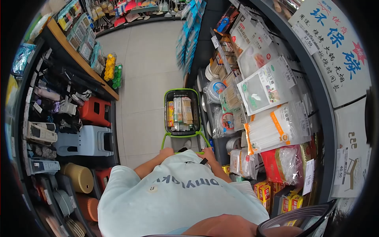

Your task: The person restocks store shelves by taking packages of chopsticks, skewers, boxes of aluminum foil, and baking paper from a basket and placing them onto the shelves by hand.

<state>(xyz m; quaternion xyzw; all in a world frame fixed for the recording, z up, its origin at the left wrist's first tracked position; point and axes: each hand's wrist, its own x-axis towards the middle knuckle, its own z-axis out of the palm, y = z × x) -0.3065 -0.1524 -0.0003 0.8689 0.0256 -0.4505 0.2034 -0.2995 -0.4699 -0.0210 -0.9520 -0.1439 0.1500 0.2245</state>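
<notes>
I'm seeing the basket (182, 136) sitting straight ahead of both hands, its long axis running forward along the aisle floor (146, 79). The left hand (167, 151) and right hand (208, 153) are holding opposite sides of its green handle (205, 139), the grip looking closed, neither being clearly nearer. Packages (182, 110) are lying lengthwise inside, beyond the hands

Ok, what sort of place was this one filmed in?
Probably a household-goods shop or supermarket aisle: packaged goods hang on display at the right, price tags show figures such as 37.50, and a shopping basket with items inside stands ahead.
</notes>
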